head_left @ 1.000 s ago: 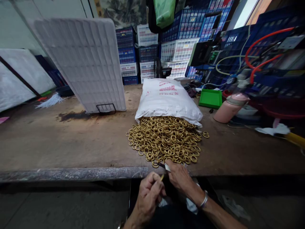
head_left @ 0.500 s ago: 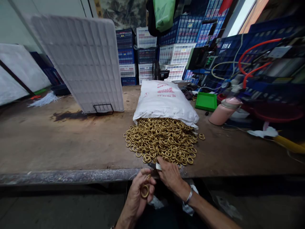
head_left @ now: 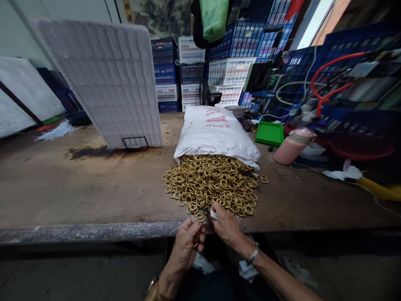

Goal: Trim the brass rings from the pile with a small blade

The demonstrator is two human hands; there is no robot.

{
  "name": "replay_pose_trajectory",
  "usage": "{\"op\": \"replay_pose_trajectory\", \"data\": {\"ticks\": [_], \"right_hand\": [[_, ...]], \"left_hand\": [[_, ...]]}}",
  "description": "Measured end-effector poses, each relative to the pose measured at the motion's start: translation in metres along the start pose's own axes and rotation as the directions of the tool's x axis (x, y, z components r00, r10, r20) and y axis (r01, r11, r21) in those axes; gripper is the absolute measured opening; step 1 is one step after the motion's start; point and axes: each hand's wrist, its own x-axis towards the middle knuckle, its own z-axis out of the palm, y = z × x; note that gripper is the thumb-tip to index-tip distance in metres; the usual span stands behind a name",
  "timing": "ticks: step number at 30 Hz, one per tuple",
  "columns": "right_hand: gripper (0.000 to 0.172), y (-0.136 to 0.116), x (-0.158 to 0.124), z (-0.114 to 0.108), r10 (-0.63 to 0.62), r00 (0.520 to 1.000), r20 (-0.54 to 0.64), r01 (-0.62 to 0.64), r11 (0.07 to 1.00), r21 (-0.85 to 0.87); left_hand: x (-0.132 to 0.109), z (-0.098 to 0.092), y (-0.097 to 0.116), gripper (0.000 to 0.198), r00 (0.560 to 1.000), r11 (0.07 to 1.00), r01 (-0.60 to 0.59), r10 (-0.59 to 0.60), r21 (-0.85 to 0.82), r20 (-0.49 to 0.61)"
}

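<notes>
My left hand (head_left: 187, 242) is closed around a gold-coloured ring (head_left: 196, 241), below the table's front edge. Fingers cover most of the ring, and I cannot tell whether more rings are in the palm. At the near edge of a heap of loose rings (head_left: 216, 184), my right hand (head_left: 227, 225) grips a small knife-like tool (head_left: 213, 215) with a white part and a dark tip. The tip lies against the heap. A short gap separates the two hands. Behind the heap, a white woven sack (head_left: 216, 129) with red print lies on the table, rings spread at its mouth.
A tall white ridged panel (head_left: 106, 83) stands on the wooden table (head_left: 78, 188) at left. Right of the sack are a green tray (head_left: 270, 133), a pink bottle (head_left: 293, 146) and a red basin (head_left: 360, 146). Crates (head_left: 232, 69) are stacked behind.
My left hand has turned and its fingers have closed over the ring, which showed more fully before. My right hand has shifted slightly right with the tool, away from the left.
</notes>
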Motion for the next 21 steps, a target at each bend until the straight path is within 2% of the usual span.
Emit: {"op": "replay_pose_trajectory", "data": {"ticks": [2, 5, 7, 9, 12, 14, 17, 21], "right_hand": [[0.006, 0.002, 0.003, -0.004, 0.019, 1.000, -0.024, -0.016, 0.992, 0.126], [0.022, 0.003, 0.005, -0.009, 0.068, 0.997, 0.022, -0.071, 0.911, 0.406], [0.027, 0.001, 0.003, -0.014, 0.091, 0.985, 0.144, -0.160, 0.781, 0.604], [0.030, -0.001, 0.000, -0.019, 0.084, 0.944, 0.318, -0.301, 0.613, 0.730], [0.033, -0.004, -0.006, -0.027, 0.010, 0.857, 0.515, -0.476, 0.398, 0.784], [0.036, -0.004, -0.008, -0.031, -0.045, 0.819, 0.572, -0.535, 0.301, 0.789], [0.036, -0.001, -0.008, -0.031, -0.089, 0.787, 0.611, -0.580, 0.233, 0.781], [0.035, 0.000, -0.009, -0.026, -0.119, 0.753, 0.647, -0.620, 0.201, 0.758]], "left_hand": [[0.005, 0.003, -0.002, 0.030, 0.998, 0.995, -0.022, 0.027, 0.095, -0.057], [0.012, 0.006, -0.004, 0.032, 0.986, 0.959, -0.086, 0.120, 0.270, -0.111], [0.015, 0.006, -0.006, 0.028, 0.968, 0.901, -0.191, 0.238, 0.390, -0.076], [0.015, 0.005, -0.006, 0.022, 0.937, 0.815, -0.302, 0.349, 0.495, -0.003], [0.015, 0.002, -0.007, 0.020, 0.901, 0.706, -0.396, 0.423, 0.587, 0.098], [0.014, 0.000, -0.007, 0.022, 0.887, 0.677, -0.433, 0.437, 0.595, 0.148], [0.013, 0.001, -0.006, 0.024, 0.880, 0.688, -0.457, 0.443, 0.564, 0.172], [0.010, 0.004, -0.001, 0.022, 0.891, 0.738, -0.444, 0.423, 0.508, 0.165]]}}
